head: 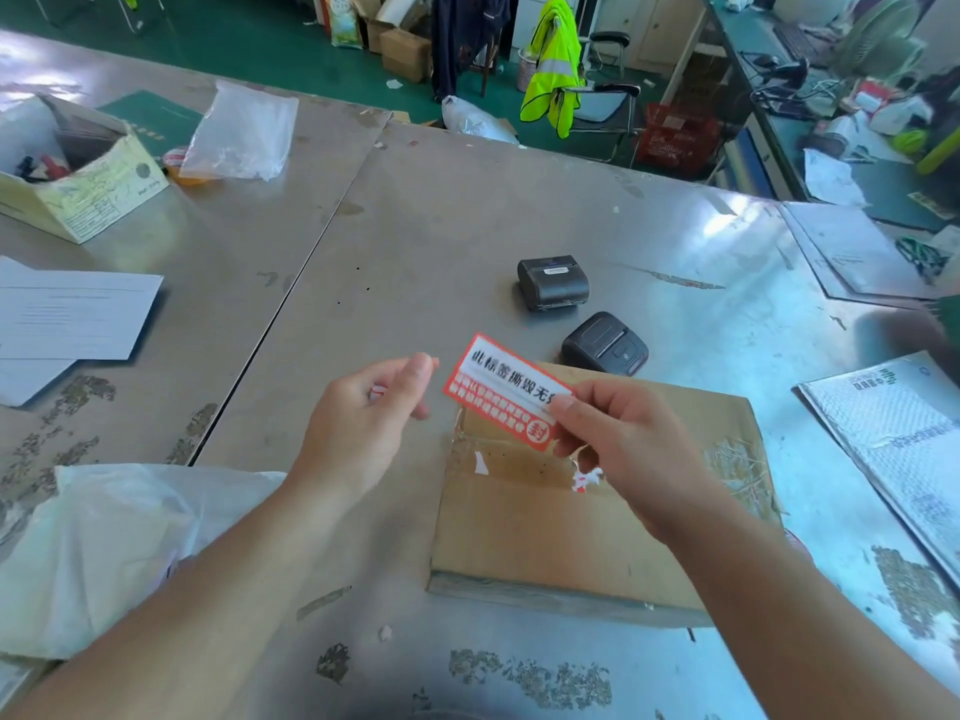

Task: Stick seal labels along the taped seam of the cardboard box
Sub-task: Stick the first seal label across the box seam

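The one view looks out from the person's head, facing forward and steeply down over a worn grey metal table (pixel 441 226), with both bare forearms reaching in from the bottom corners. It sits close: the left hand (pixel 363 423), the right hand (pixel 623 444) and the red-and-white printed seal label (pixel 506 394) it pinches fill the centre, above a flat brown cardboard box (pixel 545 537). The wide lens bows the table's edges and takes in green floor (pixel 270 49) far beyond.

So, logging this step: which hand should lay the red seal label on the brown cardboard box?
Right. The right hand pinches the red seal label over the brown cardboard box; the left hand is beside it.
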